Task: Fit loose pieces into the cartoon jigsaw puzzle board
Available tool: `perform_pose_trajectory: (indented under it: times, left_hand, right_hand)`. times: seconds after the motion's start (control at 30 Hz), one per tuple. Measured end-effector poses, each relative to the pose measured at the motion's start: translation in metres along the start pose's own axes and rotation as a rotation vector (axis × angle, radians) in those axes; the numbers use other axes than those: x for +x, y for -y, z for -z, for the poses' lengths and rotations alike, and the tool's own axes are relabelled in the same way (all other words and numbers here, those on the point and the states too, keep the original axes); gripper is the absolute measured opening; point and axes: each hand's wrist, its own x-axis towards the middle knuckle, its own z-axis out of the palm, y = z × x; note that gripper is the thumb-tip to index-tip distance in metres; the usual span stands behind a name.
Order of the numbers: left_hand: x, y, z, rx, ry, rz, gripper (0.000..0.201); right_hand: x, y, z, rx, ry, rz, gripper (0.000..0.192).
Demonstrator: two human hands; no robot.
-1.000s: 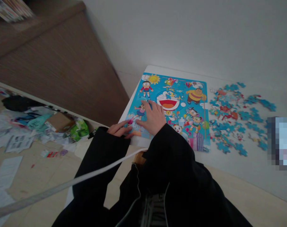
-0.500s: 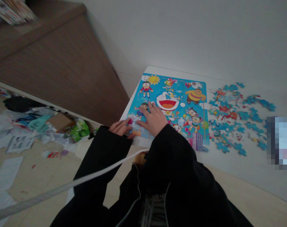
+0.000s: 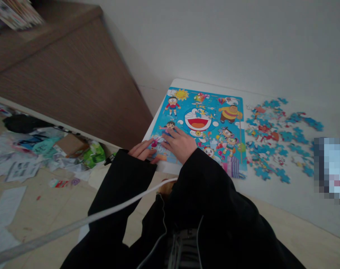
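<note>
Pressing flat, my right hand [image 3: 181, 144] spreads relaxed fingers over the puzzle board [image 3: 203, 127] on the white table [image 3: 270, 194], gripping nothing. My left hand [image 3: 143, 150] rests loosely at the board's near corner, steadying it. Loose pieces [image 3: 276, 138] lie beside it.

The puzzle board [image 3: 214, 123] is bright blue with cartoon figures; the loose pieces [image 3: 273, 138] look mostly blue.
</note>
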Motion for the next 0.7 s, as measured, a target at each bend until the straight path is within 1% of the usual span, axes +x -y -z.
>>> perform_pose_trajectory:
  times: [0.1,0.27,0.4,0.47,0.57,0.7]
  left_hand:
    - [-0.002,-0.001,-0.002,0.017,0.016,0.016,0.015]
    - [-0.003,-0.004,-0.001,0.035,0.048,0.073,0.014]
    - [-0.005,0.001,-0.002,0.009,0.063,0.056,0.015]
    - [-0.009,0.006,-0.005,0.013,0.088,0.062,0.016]
    - [-0.017,0.018,-0.011,0.027,0.19,0.101,0.023]
    - [-0.024,0.042,-0.016,-0.048,0.298,0.099,0.029]
  right_hand:
    - [0.0,0.003,0.005,0.025,0.01,-0.025,0.038]
    - [-0.001,0.01,0.017,0.078,0.065,-0.096,0.038]
    - [-0.003,0.012,0.014,0.085,0.029,-0.087,0.036]
    - [-0.004,0.012,0.01,0.087,0.008,-0.079,0.033]
    - [-0.003,0.012,0.006,0.1,0.002,-0.079,0.03]
    - [-0.003,0.013,0.007,0.124,0.013,-0.09,0.027]
